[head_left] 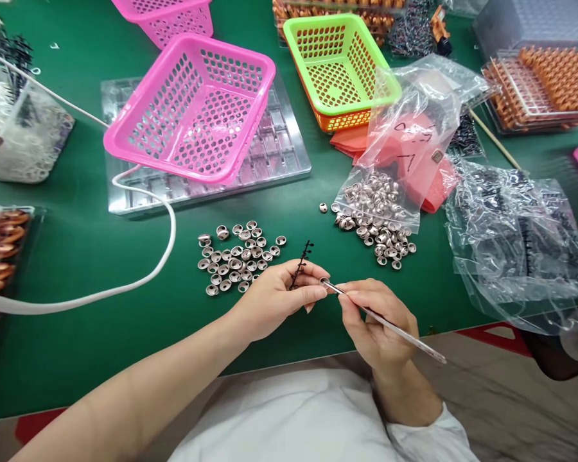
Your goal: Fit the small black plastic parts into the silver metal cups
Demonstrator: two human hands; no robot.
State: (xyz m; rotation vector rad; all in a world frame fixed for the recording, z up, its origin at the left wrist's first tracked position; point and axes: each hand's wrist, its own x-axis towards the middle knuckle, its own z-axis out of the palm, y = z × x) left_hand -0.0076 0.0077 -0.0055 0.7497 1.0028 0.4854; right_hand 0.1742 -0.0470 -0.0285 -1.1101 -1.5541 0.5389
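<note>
My left hand [284, 292] pinches a small metal ring [324, 281] at its fingertips, and a black branched plastic strip [302, 262] stands up from between its fingers. In my right hand [378, 321] is a slim metal tool [399, 330], its tip touching the ring. Behind my left hand lies a loose group of silvery cup-shaped rings [235, 263]. A denser pile of the same rings [390, 240] spills from a clear plastic bag [414, 135] beyond my right hand.
A pink basket [192, 109] rests on a clear tray [289, 154]. Behind stands a green basket [337, 64]. A white cable [171, 237] curves across the left. Plastic bags of black parts [520, 237] lie right. Trays of copper-coloured parts [559, 80] and a tub [24, 135] flank the table.
</note>
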